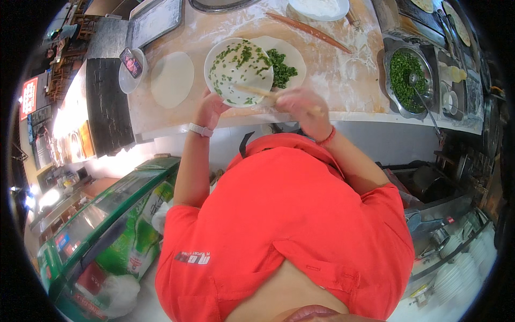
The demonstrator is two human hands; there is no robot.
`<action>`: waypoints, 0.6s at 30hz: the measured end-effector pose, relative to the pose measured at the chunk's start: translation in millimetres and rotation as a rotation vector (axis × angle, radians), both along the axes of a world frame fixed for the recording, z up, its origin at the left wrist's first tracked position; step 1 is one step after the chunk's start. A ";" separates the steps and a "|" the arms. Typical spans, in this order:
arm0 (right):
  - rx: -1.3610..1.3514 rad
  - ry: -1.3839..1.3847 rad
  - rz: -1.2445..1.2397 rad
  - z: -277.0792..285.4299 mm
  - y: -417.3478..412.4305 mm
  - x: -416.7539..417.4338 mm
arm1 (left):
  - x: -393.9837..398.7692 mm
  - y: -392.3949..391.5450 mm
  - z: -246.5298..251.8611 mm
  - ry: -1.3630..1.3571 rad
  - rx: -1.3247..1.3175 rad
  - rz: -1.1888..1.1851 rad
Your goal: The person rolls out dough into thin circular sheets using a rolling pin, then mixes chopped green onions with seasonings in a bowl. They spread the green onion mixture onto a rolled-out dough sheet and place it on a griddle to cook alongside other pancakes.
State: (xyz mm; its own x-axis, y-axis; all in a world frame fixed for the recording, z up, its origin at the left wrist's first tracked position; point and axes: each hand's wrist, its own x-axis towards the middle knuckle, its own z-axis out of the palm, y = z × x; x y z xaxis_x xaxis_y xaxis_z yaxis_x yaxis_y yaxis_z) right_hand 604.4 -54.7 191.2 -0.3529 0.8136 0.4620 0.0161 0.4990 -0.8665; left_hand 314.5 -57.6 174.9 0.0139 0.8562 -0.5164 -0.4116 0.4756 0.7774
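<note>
My left hand (212, 108) grips the near left rim of a white bowl (225, 52), which is tilted so its inside faces me. Bits of chopped green herbs cling to its wall. In my right hand (303, 105), blurred, is a pair of wooden chopsticks (253, 90), whose tips reach into the bowl. Behind and right of the bowl lies a round of rolled dough (297, 56), with a heap of chopped greens (281, 69) on it, partly hidden by the bowl. Another bare dough round (172, 79) lies to the left.
A wooden rolling pin (310, 32) lies on the floured worktop (342, 86), below a white bowl of flour (320, 7). At right stands a steel basin (389, 76) of chopped greens with a ladle (422, 100). A phone (131, 63) rests on a bowl at left, near a floured tray (155, 24).
</note>
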 end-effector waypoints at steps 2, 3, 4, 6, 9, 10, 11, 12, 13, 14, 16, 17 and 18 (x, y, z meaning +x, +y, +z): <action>0.032 -0.008 0.095 7.2 -11.4 -5.5 | 0.5 4.0 -9.1 -0.015 0.023 0.009; 0.046 -0.011 0.144 8.4 -14.2 -6.8 | 0.8 5.1 -13.4 -0.021 0.032 0.015; 0.025 -0.066 0.110 -2.6 -14.2 -4.7 | 1.4 7.5 -17.8 -0.039 0.050 0.031; 0.058 -0.135 0.040 -9.1 -1.0 5.9 | 5.1 12.6 -23.6 -0.077 0.084 0.066; 0.086 -0.109 0.095 -5.5 -7.1 10.7 | 9.7 16.0 -23.5 -0.030 0.110 0.072; 0.143 -0.079 0.133 -3.9 -12.2 7.7 | 9.5 16.9 -25.2 -0.013 0.110 0.073; 0.201 -0.050 0.172 -4.4 -14.8 6.0 | 8.7 17.5 -28.0 0.004 0.111 0.074; 0.169 -0.056 0.158 -12.8 -16.5 9.0 | 7.8 19.2 -28.6 0.022 0.114 0.074; 0.111 -0.088 0.125 -23.8 -15.6 14.8 | 8.4 21.0 -25.4 -0.003 0.126 0.076; 0.053 -0.120 0.093 -36.6 -10.6 22.7 | 8.5 23.1 -21.9 -0.029 0.139 0.079; 0.109 -0.170 -0.011 -53.7 6.5 36.4 | 6.6 21.3 -21.4 -0.041 0.152 0.069; 0.053 -0.136 -0.059 -58.7 8.8 38.2 | 3.0 18.7 -25.2 -0.028 0.156 0.058; -0.003 -0.103 -0.107 -56.6 11.4 37.7 | 1.2 17.6 -25.3 -0.015 0.160 0.047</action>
